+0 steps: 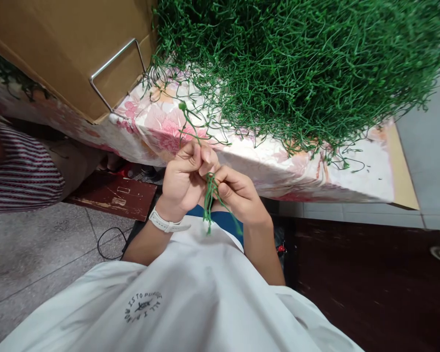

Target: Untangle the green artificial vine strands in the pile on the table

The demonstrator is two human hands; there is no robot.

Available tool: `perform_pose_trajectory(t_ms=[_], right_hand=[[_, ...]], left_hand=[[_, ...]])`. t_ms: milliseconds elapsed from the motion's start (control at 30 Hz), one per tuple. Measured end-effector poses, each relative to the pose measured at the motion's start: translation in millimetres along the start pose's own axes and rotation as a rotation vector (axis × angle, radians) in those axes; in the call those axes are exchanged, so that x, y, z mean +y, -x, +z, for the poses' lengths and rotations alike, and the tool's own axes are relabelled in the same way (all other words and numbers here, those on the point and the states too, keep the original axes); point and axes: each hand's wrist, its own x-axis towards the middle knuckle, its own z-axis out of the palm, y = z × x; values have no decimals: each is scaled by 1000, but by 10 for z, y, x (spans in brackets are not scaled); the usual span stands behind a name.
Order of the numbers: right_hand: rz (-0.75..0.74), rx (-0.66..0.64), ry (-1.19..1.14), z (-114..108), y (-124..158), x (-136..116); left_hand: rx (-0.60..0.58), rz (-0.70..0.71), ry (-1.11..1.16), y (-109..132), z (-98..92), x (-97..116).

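Observation:
My left hand [185, 178], with a white watch strap at the wrist, pinches a thin green artificial plant stem [190, 124] whose upper end sticks out above the fingers. Close beside it, my right hand [238, 193] is closed at the fingertips on a small bunch of green plastic stems [209, 200] that dangles below both hands. Both hands nearly touch in front of the table edge. Behind them a large heap of green artificial stems [308, 73] covers much of the table. Exactly where the stems meet between the fingers is hidden.
A flowered tablecloth [249, 171] covers the table. At the back left stands a cardboard box [69, 54] with a bent metal wire frame [113, 63] by it. A person in striped clothing [22, 171] sits at the left. A black cable [112, 243] lies on the tiled floor.

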Motion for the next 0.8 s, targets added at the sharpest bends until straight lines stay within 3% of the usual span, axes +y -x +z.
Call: perform_pose_trajectory(t_ms=[167,333,467,533,633,800], right_hand=[[-44,44,-37,-5,27,66],[-22,182,-64,60,37,195],[-113,76,-291,185,6,280],[-67,35,-380,259,-6,300],[20,88,-447,326,-16,281],[-3,191,-439,268,-40,170]], left_hand=[[-1,6,83,4,-9,-58],[90,-37,100,-6,19,-47],[155,13,154,-19,51,63],[172,56,136,-34,57,128],[183,85,86,-59,39,205],[208,87,97,-100,-73,276]])
